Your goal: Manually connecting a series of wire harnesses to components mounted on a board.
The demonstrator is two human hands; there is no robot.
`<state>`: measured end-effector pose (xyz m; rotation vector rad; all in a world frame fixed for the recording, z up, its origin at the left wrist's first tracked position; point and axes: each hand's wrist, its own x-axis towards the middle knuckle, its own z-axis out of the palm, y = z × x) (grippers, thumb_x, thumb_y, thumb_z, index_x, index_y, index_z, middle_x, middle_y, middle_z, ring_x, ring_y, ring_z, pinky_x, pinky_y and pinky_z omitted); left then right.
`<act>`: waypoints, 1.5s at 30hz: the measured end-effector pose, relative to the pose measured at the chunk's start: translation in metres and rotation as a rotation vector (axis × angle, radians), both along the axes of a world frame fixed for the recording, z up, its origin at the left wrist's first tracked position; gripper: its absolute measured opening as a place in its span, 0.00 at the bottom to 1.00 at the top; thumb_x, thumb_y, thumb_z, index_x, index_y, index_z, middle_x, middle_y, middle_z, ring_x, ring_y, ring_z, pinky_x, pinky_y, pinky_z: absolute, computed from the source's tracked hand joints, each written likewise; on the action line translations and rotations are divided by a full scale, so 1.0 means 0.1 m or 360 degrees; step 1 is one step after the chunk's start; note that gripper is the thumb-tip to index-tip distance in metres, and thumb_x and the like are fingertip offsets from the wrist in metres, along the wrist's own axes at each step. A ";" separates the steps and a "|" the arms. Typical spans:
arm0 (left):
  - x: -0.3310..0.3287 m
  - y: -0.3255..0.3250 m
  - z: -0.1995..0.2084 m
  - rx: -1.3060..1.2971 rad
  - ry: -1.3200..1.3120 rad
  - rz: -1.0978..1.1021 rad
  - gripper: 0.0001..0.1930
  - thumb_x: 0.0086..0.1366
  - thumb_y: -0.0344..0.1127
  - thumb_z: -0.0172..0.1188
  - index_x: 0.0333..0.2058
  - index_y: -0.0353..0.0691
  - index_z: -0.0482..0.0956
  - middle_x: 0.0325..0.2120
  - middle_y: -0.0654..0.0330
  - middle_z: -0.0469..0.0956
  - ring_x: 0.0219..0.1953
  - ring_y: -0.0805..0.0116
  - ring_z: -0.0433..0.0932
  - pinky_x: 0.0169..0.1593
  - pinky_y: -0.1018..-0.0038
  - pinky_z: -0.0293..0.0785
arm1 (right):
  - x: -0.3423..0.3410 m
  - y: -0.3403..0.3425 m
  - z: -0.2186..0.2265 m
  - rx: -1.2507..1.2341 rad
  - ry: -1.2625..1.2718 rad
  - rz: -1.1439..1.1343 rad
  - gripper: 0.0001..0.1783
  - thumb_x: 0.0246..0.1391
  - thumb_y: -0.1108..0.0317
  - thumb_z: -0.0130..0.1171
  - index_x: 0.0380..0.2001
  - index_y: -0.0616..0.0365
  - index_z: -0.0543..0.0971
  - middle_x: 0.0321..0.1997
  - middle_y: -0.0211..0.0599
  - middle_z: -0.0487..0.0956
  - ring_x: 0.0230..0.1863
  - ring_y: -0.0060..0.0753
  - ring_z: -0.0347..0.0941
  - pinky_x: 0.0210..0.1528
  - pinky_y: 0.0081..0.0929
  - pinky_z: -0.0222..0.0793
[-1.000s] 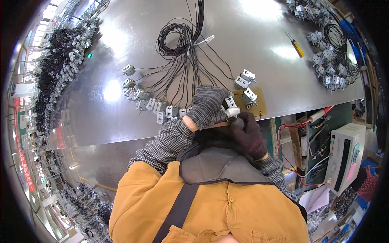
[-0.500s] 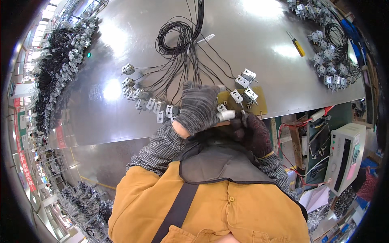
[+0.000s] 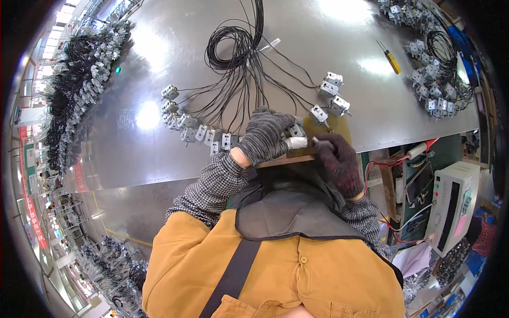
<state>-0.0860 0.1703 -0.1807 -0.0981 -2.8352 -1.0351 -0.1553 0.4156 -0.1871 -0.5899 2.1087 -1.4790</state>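
Note:
My left hand (image 3: 265,137), in a grey striped glove with white tape on the thumb, grips a small silver metal box (image 3: 296,130) at the table's near edge. The box sits over a brownish-yellow board (image 3: 339,126). Just right of it is my right hand (image 3: 339,163) in a dark maroon glove, fingers closed together with a small pale tip showing; what they hold is too small to name. Similar boxes on black wires (image 3: 319,114) lie beyond the right hand, and a curved row of boxes (image 3: 201,132) spreads left. Their wires run to a black coil (image 3: 229,49).
A yellow-handled screwdriver (image 3: 392,61) lies at the right of the metal table (image 3: 175,63). More wired boxes (image 3: 432,79) are heaped at the right edge, with a large pile (image 3: 85,100) on the left. A pale instrument box (image 3: 450,206) with red leads stands low right.
Both hands have shifted slightly, and a metal box now shows plainly in the left fingers. The boxes on the right have moved away and to the right.

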 end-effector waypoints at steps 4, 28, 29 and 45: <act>-0.05 0.00 0.02 -0.0100 -0.0047 -0.0123 0.24 0.61 0.53 0.74 0.48 0.41 0.86 0.31 0.55 0.85 0.35 0.50 0.84 0.53 0.56 0.74 | 0.14 0.03 0.02 -0.0011 0.0096 0.0071 0.13 0.64 0.70 0.66 0.50 0.62 0.82 0.41 0.38 0.83 0.39 0.28 0.79 0.44 0.31 0.77; -0.02 0.12 -0.09 -0.0299 0.0098 -0.0005 0.26 0.55 0.57 0.77 0.41 0.40 0.88 0.30 0.56 0.85 0.34 0.52 0.82 0.49 0.57 0.75 | 0.41 -0.05 -0.26 -0.0143 0.0578 0.0073 0.19 0.69 0.62 0.60 0.57 0.63 0.76 0.38 0.38 0.83 0.37 0.34 0.80 0.41 0.34 0.77; -0.04 0.13 -0.09 -0.0313 0.0117 0.0010 0.26 0.55 0.57 0.77 0.41 0.40 0.88 0.29 0.56 0.85 0.34 0.51 0.82 0.49 0.57 0.75 | 0.37 -0.02 -0.13 -0.0330 -0.0520 -0.0076 0.20 0.67 0.63 0.63 0.56 0.62 0.75 0.40 0.44 0.81 0.40 0.44 0.80 0.44 0.40 0.77; -0.04 0.16 0.01 -0.0251 -0.0026 0.0023 0.28 0.55 0.58 0.78 0.43 0.40 0.88 0.30 0.55 0.87 0.36 0.51 0.82 0.51 0.58 0.74 | 0.30 -0.05 -0.04 0.0225 0.0980 0.0119 0.29 0.63 0.54 0.68 0.57 0.63 0.75 0.41 0.40 0.82 0.42 0.41 0.82 0.47 0.39 0.79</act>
